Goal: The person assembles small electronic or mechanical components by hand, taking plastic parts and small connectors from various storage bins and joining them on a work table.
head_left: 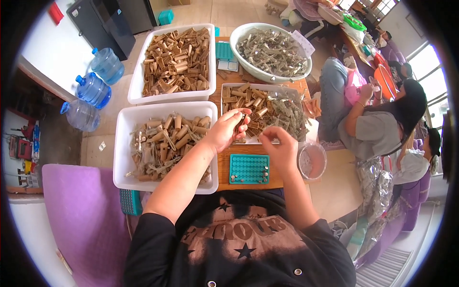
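My left hand (225, 130) is raised over the near edge of a white tray (228, 86), its fingers curled round a small dark piece (240, 122) whose kind I cannot make out. Just right of it, my right hand (283, 147) has thumb and forefinger pinched together; anything between them is too small to see. Short brown tubes (261, 112) fill the tray's left part, and clear-wrapped greyish strips (289, 115) its right. Below both hands lies a teal grid tray (246, 162) with several small metallic pieces (264, 174) along its right and lower edges.
Two white bins (118, 158) (136, 86) of brown tubes stand left. A pale basin (236, 55) of wrapped strips is behind, a clear round tub (311, 162) right. Water bottles (93, 91) stand on the floor; a purple chair (81, 215) is near left. Another person (375, 126) sits right.
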A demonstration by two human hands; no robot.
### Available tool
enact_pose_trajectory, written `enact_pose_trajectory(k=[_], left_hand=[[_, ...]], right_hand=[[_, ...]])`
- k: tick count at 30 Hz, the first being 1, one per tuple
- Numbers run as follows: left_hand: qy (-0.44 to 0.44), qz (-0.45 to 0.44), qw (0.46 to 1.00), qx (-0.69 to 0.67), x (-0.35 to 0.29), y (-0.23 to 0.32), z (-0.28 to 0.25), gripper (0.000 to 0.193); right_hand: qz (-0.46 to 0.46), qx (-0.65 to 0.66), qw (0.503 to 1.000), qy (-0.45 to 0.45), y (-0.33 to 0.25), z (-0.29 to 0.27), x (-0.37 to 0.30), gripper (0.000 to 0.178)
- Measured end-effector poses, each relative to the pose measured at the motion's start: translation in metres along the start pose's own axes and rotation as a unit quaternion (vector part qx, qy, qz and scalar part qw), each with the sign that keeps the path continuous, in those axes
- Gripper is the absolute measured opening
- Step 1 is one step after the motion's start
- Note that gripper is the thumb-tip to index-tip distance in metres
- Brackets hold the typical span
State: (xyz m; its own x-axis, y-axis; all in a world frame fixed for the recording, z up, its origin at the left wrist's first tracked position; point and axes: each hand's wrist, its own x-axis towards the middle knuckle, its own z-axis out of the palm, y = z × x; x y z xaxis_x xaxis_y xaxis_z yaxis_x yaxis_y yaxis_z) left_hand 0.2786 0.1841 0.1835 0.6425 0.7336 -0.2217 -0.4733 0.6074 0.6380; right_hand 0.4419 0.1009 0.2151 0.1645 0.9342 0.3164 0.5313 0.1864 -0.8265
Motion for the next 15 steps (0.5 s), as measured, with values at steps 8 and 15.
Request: enact_pose_trajectory(k=[8,15], left_hand=[[-0.032,-0.004,0.999,0.031,-0.001,-0.003,0.004,0.024],[-0.023,0.047,0.991,0.122,-0.004,-0.004,0.015,0.028]], right_hand=[[-0.026,-0.009,0.999,0.028,-0.012,0.016,0.027,0.013],[-0.092,-0.057,0.992,0.072,0.000,0.029,0.025,0.014]])
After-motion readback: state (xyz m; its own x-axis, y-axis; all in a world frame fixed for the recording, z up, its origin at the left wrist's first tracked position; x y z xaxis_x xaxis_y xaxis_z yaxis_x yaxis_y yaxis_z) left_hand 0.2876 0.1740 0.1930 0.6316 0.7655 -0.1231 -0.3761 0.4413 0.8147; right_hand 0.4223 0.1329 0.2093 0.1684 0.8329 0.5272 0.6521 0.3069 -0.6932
